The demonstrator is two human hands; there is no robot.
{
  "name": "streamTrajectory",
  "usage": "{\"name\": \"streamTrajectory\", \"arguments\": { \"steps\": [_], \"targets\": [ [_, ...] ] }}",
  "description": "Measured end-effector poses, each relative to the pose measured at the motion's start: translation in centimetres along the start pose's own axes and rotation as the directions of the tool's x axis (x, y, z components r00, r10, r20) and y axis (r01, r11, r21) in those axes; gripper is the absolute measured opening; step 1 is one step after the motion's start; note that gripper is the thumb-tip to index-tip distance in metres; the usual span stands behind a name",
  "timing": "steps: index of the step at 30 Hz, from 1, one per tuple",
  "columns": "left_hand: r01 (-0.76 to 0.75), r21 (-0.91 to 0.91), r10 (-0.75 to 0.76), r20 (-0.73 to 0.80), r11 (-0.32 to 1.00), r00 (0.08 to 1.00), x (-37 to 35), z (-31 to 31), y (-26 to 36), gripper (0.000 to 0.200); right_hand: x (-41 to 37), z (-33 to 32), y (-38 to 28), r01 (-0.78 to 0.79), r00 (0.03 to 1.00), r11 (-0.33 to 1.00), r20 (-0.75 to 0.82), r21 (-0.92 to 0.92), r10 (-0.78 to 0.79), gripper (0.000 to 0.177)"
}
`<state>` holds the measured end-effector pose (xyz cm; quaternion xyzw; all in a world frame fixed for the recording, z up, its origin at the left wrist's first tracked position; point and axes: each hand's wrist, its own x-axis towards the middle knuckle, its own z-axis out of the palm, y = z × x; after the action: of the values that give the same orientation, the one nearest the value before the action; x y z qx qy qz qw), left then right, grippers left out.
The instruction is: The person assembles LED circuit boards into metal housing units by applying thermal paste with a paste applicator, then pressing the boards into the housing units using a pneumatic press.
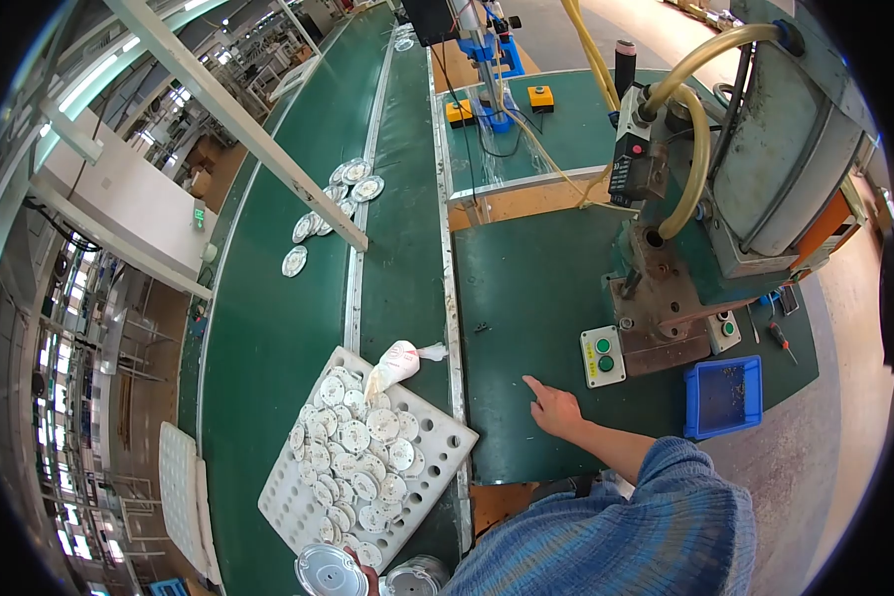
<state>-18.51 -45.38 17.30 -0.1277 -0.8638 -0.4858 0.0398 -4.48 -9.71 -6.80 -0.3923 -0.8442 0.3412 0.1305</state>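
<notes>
At the bottom edge, my left hand is mostly hidden, its fingers against the rim of a round silvery metal piece. A second round metal part sits just right of it, cut off by the frame. My right hand is over the dark green bench top, index finger stretched out, holding nothing. Near my left hand, a white foam tray with round holes bears a heap of white discs. A white plastic bag lies at the tray's upper edge.
A press stands on the bench, with a green-button box before it and a blue bin beside it. More white discs lie on the green conveyor, near a white post. A screwdriver lies at far right.
</notes>
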Motion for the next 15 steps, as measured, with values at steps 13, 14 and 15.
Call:
{"name": "streamTrajectory", "arguments": {
  "steps": [13,14,15],
  "targets": [
    [0.14,-0.151,-0.135,0.041,0.979,0.99,-0.16,0.21,-0.15,0.079,-0.39,0.18,0.32,0.044,0.998,0.999,-0.05,0.03,-0.043,0.056],
    [0.144,-0.143,-0.138,0.046,0.979,0.989,-0.18,0.17,-0.12,0.079,-0.44,-0.05,0.13,0.053,0.997,0.998,-0.049,0.028,-0.052,0.056],
    [0.147,-0.135,-0.141,0.051,0.98,0.989,-0.2,0.15,-0.02,0.08,-0.5,-0.3,-0.07,0.062,0.997,0.998,-0.049,0.026,-0.061,0.055]
  ]
}}
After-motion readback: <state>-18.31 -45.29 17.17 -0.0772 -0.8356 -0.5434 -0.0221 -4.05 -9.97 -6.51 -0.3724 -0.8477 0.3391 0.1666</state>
